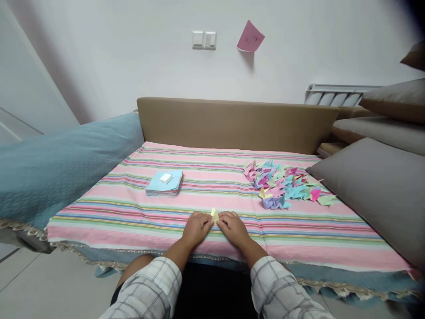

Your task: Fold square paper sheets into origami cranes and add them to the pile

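A small piece of folded yellow paper (214,214) is pinched between my two hands, just above the striped cloth near its front edge. My left hand (198,228) grips its left side with thumb and fingers pressed together. On the right side, my right hand (233,227) closes on it the same way. Part of the paper is hidden by the fingers. To the right lies a pile of folded paper figures (282,184) in many colours. Off to the left is a stack of paper sheets (164,184), blue on top, with a small white block (166,178) resting on it.
The striped cloth (212,168) covers a sofa seat with a brown backrest (232,126). Grey cushions (375,190) are heaped at the right. A blue-covered armrest (73,155) stands left. On the wall are switches (203,40) and a pink note (250,36).
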A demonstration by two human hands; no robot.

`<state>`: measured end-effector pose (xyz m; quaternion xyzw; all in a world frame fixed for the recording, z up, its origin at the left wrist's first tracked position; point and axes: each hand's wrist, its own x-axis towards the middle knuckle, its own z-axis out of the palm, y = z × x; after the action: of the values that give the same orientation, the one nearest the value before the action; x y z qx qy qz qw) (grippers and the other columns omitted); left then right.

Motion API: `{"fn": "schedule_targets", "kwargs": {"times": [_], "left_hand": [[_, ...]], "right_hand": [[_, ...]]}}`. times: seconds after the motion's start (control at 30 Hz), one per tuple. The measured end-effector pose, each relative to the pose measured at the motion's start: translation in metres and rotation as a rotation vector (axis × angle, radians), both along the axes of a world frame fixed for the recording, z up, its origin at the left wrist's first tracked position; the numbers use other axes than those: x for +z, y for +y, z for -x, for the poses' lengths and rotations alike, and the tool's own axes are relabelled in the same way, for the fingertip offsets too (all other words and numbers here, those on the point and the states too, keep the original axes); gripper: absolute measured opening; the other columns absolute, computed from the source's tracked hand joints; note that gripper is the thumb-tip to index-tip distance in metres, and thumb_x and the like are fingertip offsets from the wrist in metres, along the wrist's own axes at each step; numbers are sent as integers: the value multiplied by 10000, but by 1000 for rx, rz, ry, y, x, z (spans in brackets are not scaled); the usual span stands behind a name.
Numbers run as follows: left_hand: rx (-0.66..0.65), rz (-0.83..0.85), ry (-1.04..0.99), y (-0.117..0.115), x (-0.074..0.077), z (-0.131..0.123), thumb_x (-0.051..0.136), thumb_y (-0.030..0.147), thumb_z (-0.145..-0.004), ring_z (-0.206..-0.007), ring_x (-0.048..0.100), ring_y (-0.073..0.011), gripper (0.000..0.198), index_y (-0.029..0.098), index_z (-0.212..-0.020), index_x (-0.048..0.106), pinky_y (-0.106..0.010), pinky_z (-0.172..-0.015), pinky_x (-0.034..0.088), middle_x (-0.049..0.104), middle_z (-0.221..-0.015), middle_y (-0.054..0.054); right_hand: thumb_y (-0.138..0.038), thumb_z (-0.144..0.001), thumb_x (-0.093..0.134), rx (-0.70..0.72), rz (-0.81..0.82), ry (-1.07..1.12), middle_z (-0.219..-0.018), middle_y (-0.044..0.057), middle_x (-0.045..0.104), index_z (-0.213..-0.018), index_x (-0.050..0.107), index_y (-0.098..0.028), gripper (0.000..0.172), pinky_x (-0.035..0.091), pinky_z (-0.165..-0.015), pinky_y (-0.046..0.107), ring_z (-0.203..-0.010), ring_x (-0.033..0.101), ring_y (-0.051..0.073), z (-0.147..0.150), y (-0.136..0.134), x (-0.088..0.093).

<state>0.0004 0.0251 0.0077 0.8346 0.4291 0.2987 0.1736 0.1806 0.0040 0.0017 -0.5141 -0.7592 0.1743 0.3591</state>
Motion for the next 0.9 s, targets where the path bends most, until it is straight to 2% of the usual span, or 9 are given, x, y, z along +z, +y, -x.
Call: {"fn": "schedule_targets", "kwargs": {"times": [0.13, 0.23, 0.3, 0.43, 0.53, 0.67, 0.9], "left_hand": [[63, -11, 20, 0, 1, -4, 487, 295, -849, -689, 518, -162, 280, 205, -609, 599, -286, -713, 357, 604, -621, -4], [110, -9, 16, 0, -1, -6, 499, 281, -830, -660, 496, -161, 277, 202, -570, 556, -277, -673, 343, 546, -568, 3], [140, -5, 7, 0, -2, -7, 525, 286, -810, -683, 502, -168, 232, 204, -596, 555, -274, -664, 343, 556, -594, 0], [204, 4, -19, -1, -5, -7, 573, 281, -773, -757, 527, -186, 74, 208, -763, 573, -278, -675, 366, 609, -736, -12], [210, 7, -29, -2, -6, -7, 587, 257, -763, -784, 539, -189, 116, 205, -866, 579, -289, -701, 387, 628, -800, -20], [161, -1, -20, -2, -5, -6, 578, 247, -790, -842, 547, -196, 181, 228, -964, 626, -307, -767, 400, 667, -831, -21], [124, -109, 15, -2, -9, -7, 558, 240, -824, -901, 552, -203, 182, 225, -964, 674, -358, -843, 409, 693, -912, -33]], "right_hand": [[-259, -828, 534, -79, 12, 12, -916, 28, 667, -698, 625, -225, 161, 385, -828, 330, -888, 541, 195, 6, 3, 0], [-237, -797, 554, -135, 24, 11, -836, 21, 663, -661, 593, -220, 142, 383, -788, 311, -834, 547, 188, 10, 5, 0], [-230, -781, 563, -159, 19, 5, -794, 16, 654, -648, 575, -216, 135, 378, -772, 302, -805, 550, 183, 11, 5, -1], [-227, -764, 570, -195, 13, -6, -756, 16, 635, -670, 567, -217, 94, 374, -759, 305, -779, 543, 188, 14, 6, -3], [-239, -759, 575, -231, 18, -24, -788, 24, 634, -748, 585, -223, 22, 380, -739, 309, -801, 535, 206, 15, 5, -4], [-241, -773, 560, -235, 18, -30, -877, 31, 645, -877, 600, -226, 112, 390, -767, 319, -860, 529, 218, 14, 2, -3], [-248, -832, 509, -178, 14, -85, -1017, 35, 646, -1116, 594, -225, 297, 383, -863, 310, -954, 523, 201, 13, 0, -2]]}}
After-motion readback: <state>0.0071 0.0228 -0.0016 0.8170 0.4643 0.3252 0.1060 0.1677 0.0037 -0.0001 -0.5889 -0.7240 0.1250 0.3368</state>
